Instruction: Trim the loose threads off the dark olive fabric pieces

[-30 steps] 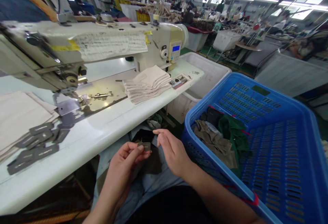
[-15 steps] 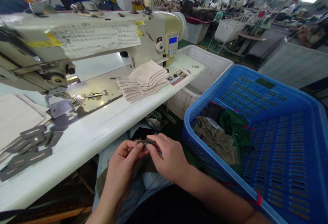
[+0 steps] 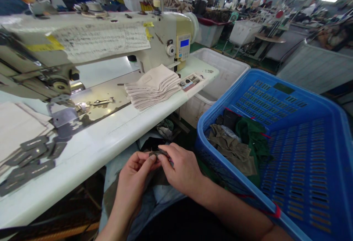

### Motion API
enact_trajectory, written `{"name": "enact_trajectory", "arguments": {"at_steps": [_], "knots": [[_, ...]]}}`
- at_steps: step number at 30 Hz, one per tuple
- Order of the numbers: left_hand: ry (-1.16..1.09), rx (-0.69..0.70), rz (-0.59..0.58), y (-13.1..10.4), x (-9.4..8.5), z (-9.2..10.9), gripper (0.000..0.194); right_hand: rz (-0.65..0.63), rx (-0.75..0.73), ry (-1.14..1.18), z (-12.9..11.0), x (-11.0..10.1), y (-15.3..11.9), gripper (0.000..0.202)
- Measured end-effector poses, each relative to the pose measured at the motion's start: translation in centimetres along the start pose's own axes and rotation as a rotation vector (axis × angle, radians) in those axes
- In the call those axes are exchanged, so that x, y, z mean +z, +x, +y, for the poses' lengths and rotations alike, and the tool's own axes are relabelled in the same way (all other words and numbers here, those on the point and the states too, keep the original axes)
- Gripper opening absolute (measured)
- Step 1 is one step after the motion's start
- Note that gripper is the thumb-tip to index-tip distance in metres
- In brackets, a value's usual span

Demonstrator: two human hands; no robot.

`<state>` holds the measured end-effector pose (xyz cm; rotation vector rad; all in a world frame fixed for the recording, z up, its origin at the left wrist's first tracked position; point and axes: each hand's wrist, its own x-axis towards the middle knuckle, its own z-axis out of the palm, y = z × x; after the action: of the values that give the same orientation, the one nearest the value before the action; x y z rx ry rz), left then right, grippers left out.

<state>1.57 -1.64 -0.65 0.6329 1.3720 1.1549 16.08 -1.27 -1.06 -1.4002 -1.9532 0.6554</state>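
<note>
Over my lap, in front of the table edge, my left hand (image 3: 136, 171) and my right hand (image 3: 180, 167) meet fingertip to fingertip. Both pinch a small dark grey-green fabric piece (image 3: 157, 153), mostly covered by my fingers. On the white sewing table (image 3: 96, 156), a stack of pale cloth pieces (image 3: 156, 85) lies beside the sewing machine (image 3: 110, 42). Several dark grey tabs (image 3: 33, 154) are heaped at the left, partly over more pale cloth (image 3: 20, 127).
A blue basket (image 3: 298, 123) holding brown and green cloth (image 3: 233, 147) stands at the right, close to my right forearm. Behind it is a white bin (image 3: 220, 70). Other workstations and people are in the background.
My hands keep nearly the same pinch on the fabric piece, with only a slight shift of the fingers. The whole view has moved a little.
</note>
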Motion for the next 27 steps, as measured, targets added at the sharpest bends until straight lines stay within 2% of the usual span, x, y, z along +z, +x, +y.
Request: {"name": "enact_trajectory", "arguments": {"at_steps": [3,6,8,12,14,17,20,22,25,27], "knots": [[0.007,0.011,0.005,-0.1,0.1,0.0,0.036,0.072,-0.001,0.053,0.1,0.5,-0.1,0.025],[-0.007,-0.025,0.008,-0.1,0.1,0.1,0.038,0.254,0.003,0.259,0.3,0.9,0.0,0.027],[-0.011,-0.048,0.017,0.0,0.0,0.1,0.04,0.306,0.03,0.387,0.4,0.9,0.1,0.027],[-0.002,-0.055,0.021,0.2,-0.3,0.1,0.041,0.192,0.123,0.314,0.6,0.3,0.5,0.028],[0.047,-0.03,-0.01,0.3,-0.3,0.1,0.038,0.118,0.049,0.226,0.8,0.2,0.6,0.022],[0.152,0.047,-0.07,0.1,-0.1,0.3,0.033,0.015,-0.139,0.065,1.2,0.3,0.6,0.019],[0.205,0.096,-0.084,-0.1,0.3,0.4,0.03,-0.034,-0.166,-0.005,1.4,0.6,0.5,0.012],[0.224,0.105,-0.082,0.0,0.4,0.4,0.029,0.03,-0.068,0.138,1.3,0.6,0.5,0.012],[0.248,0.092,-0.081,0.3,0.3,0.4,0.03,0.238,0.123,0.423,1.2,0.1,0.8,0.017],[0.251,0.082,-0.068,0.5,0.2,0.4,0.032,0.348,0.176,0.504,1.4,-0.4,1.1,0.019]]}}
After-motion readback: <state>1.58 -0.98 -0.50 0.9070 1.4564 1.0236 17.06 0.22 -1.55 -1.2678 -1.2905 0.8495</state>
